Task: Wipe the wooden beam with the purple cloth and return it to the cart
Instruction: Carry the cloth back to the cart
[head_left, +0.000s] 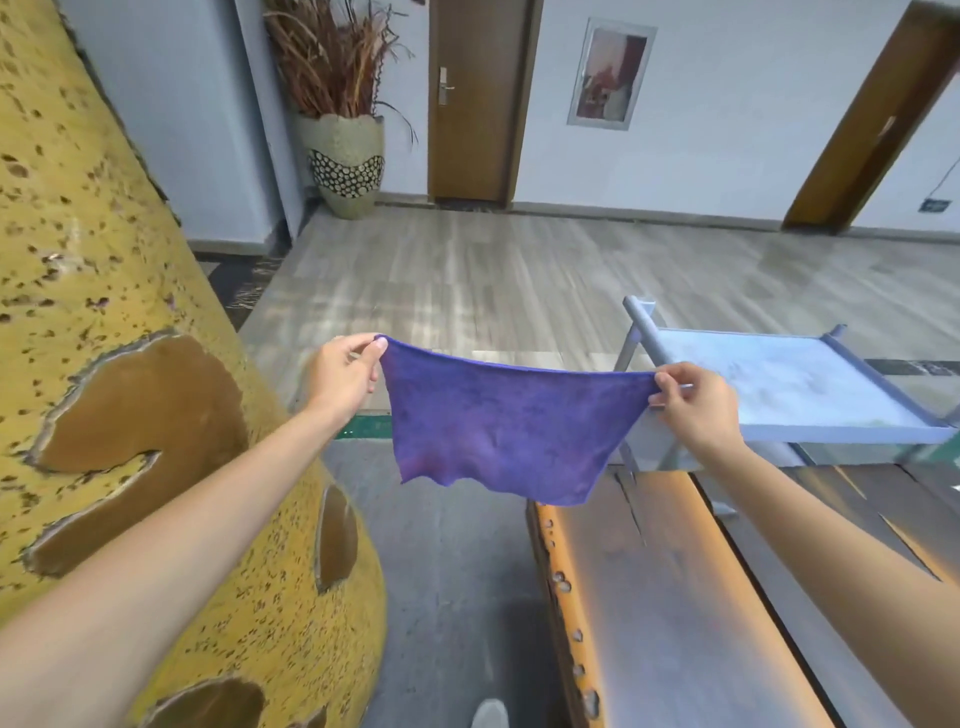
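The left hand (345, 371) pinches one upper corner of the purple cloth (498, 426) between thumb and fingers, and the right hand (693, 402) pinches the opposite upper corner, so the cloth hangs spread flat in the air between them, clear of every surface. The wooden beam (670, 597) lies below and to the right of the cloth, and the cart (883, 428) stands just beyond the beam's far end. Whether wiping is complete cannot be determined; the spread cloth suggests either folding for the cart tray or lowering onto the beam, keeping both corners held.
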